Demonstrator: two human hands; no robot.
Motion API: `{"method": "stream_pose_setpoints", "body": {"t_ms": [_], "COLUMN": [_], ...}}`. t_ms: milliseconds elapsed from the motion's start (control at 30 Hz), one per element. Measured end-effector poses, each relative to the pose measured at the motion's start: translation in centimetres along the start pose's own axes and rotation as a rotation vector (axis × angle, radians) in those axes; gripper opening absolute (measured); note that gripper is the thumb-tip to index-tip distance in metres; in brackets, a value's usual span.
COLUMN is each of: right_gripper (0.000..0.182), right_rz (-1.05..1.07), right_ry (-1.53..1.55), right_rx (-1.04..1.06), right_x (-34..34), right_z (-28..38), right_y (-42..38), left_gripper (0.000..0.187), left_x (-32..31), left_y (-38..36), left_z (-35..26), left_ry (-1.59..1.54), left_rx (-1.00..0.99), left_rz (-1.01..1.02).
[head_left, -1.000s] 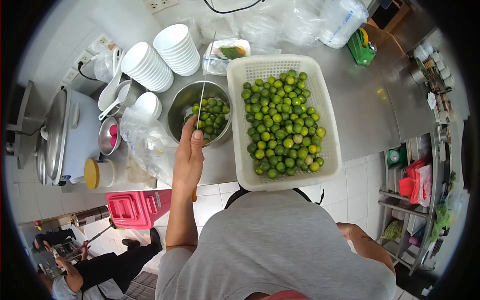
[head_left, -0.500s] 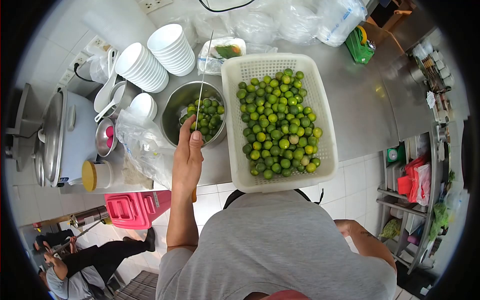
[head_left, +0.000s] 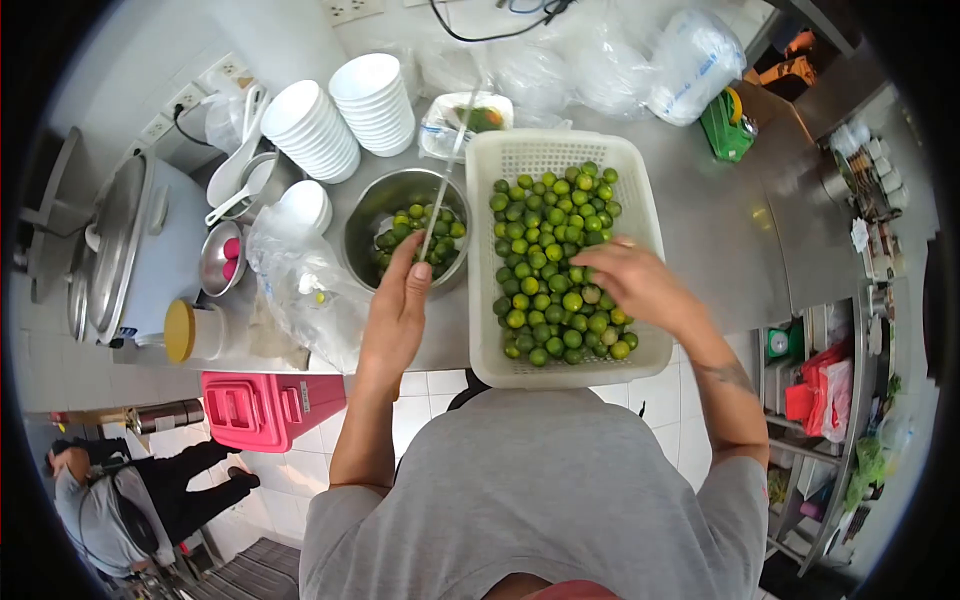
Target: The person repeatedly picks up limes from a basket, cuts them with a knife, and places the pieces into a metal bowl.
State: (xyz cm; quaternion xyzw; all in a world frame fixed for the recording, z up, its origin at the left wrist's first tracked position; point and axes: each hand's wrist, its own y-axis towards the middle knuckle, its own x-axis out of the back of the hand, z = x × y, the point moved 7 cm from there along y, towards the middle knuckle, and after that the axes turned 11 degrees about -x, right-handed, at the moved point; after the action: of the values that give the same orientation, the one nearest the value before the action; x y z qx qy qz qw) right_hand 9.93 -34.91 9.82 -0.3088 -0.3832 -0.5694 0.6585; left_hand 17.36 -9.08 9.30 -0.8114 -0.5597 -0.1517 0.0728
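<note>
Bright, soft light fills the head view, leaving pale glare on the steel worktop (head_left: 720,262). The blade (head_left: 446,177) blurs towards its tip and the right hand (head_left: 628,278) looks slightly smeared; shelves (head_left: 815,452) bend near the round black border.

Two stacks of white bowls (head_left: 312,132), pink lidded bin (head_left: 265,412), yellow-lidded tub (head_left: 204,332), another person (head_left: 98,522)
</note>
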Motion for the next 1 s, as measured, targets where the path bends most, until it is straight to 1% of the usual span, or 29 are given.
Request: {"method": "stream_pose_setpoints", "body": {"t_ms": [33,133,167,267,367,400,467,500,567,600,633,767,867,967,1000], "right_gripper": [0.017,0.021,0.026,0.026,0.026,0.026,0.027,0.032,0.035,0.036,0.039,0.035,0.032,0.031,0.030], "right_rz": [0.036,0.123,0.151,0.205,0.250,0.267,0.292,0.294,0.225,0.187,0.194,0.110,0.029,-0.004,-0.010], "right_ry": [-0.090,-0.189,-0.179,-0.118,-0.184,0.074,0.592,0.951,1.243,1.387,1.478,1.422,1.348,1.262,1.250], "right_rx": [0.124,0.070,0.025,0.017,0.068,-0.072,-0.353,-0.388,-0.328,-0.288,-0.262,-0.259,-0.194,-0.242,-0.242], "right_x": [-2.1,-4.8,-5.3,-5.6,-6.9,-6.3,-5.8,-5.6,-4.8,-4.3,-4.4,-4.7,-4.4,-5.0,-5.1], "right_z": [0.6,-0.5,-1.2,-0.3,-0.4,-0.5,-0.7,-0.5,0.7,1.3,1.5,1.4,2.0,2.1,2.4], "right_y": [1.9,2.7,2.8,3.1,3.4,3.9,4.6,5.3,6.5,7.1,7.6,9.1,9.7,9.9,10.0], "left_gripper": [0.052,0.051,0.051,0.050,0.049,0.049,0.049,0.049,0.050,0.050,0.051,0.051,0.050,0.049,0.049], "left_x": [0.3,0.5,0.6,0.7,1.0,1.0,0.9,0.9,0.5,0.1,-0.1,-0.4,-0.3,-0.1,0.0], "left_y": [-0.4,-1.2,-1.5,-2.0,-2.1,-2.1,-2.2,-2.3,-2.5,-2.5,-2.6,-2.8,-2.9,-3.0,-3.1], "left_z": [-0.1,0.2,0.4,0.8,0.8,0.9,1.3,1.2,0.7,0.3,-0.2,-0.5,-0.6,-0.3,-0.3], "left_ry": [-0.002,0.005,0.013,0.062,0.094,0.107,0.114,0.108,0.097,0.094,0.092,0.176,0.257,0.323,0.328], "left_rx": [-0.007,0.014,0.027,-0.034,-0.086,-0.125,-0.144,-0.122,-0.131,-0.166,-0.202,-0.167,-0.142,-0.242,-0.247], "left_rz": [0.011,0.046,0.053,0.077,0.076,0.058,0.071,0.102,0.158,0.177,0.193,0.253,0.276,0.239,0.230]}}
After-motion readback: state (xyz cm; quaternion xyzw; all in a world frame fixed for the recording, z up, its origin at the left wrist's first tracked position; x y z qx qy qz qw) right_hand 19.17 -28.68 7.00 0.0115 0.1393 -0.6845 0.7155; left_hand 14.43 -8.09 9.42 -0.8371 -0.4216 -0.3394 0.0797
